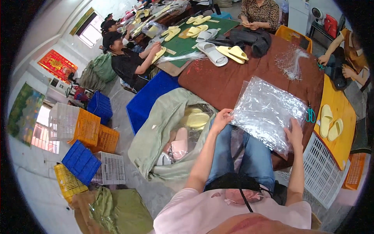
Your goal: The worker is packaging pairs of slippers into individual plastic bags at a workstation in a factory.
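A stack of clear plastic bags (269, 111) lies over the near edge of the brown cloth-covered table, in front of my knees. My left hand (222, 120) pinches the stack's left edge between thumb and fingers. At the lower right edge, my right hand (294, 134) touches the plastic with its fingers stretched and apart. Teal-handled scissors (310, 115) lie just beyond that hand. To the left of my legs, a pale green sack (150, 134) stands wide, with pink slippers (180, 144) and yellow slippers (196, 119) in clear bags inside.
The brown cloth (210, 84) carries a grey slipper (212, 54), yellow slippers (232, 54), a black bag and thin clear fasteners (292, 66). Yellow slippers (331, 124) sit on a yellow board at right. Crates (82, 162) stack at left. Co-workers (130, 58) sit around the tables.
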{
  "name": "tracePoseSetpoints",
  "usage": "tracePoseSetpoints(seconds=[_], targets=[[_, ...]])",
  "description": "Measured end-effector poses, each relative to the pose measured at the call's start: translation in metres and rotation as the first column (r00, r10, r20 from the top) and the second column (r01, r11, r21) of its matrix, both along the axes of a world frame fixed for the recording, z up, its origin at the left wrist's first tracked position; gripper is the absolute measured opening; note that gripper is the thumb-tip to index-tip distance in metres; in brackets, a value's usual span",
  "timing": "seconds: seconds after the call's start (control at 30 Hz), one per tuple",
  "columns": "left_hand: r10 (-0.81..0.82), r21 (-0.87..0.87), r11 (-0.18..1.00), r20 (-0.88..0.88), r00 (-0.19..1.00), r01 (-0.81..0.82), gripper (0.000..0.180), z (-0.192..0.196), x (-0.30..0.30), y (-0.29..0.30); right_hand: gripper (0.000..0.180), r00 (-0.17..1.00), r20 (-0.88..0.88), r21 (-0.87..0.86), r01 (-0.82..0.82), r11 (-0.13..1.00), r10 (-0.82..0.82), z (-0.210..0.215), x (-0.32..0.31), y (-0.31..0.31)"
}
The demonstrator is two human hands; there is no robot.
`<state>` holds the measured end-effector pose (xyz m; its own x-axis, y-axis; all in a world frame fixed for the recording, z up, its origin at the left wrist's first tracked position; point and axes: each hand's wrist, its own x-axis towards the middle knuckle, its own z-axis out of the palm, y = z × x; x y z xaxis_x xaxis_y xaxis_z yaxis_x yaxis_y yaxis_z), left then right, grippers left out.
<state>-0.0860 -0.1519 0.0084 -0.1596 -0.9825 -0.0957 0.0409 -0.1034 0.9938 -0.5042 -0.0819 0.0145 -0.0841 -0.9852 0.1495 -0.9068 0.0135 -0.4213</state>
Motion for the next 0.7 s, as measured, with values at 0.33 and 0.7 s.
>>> tracePoseSetpoints(seconds=[0.33, 0.7], targets=[[0.257, -0.301, 0.942, 0.352, 0.900, -0.151, 0.013, -0.015, -0.001, 0.016, 0.039, 0.992, 0.009, -0.282, 0.122, 0.952, -0.124, 0.019, -0.008, -0.034], [0.234, -0.245, 0.956, 0.311, 0.921, -0.160, 0.011, -0.007, -0.004, 0.027, 0.034, 0.947, 0.135, -0.332, -0.233, 0.914, 0.290, 0.034, 0.140, -0.238]])
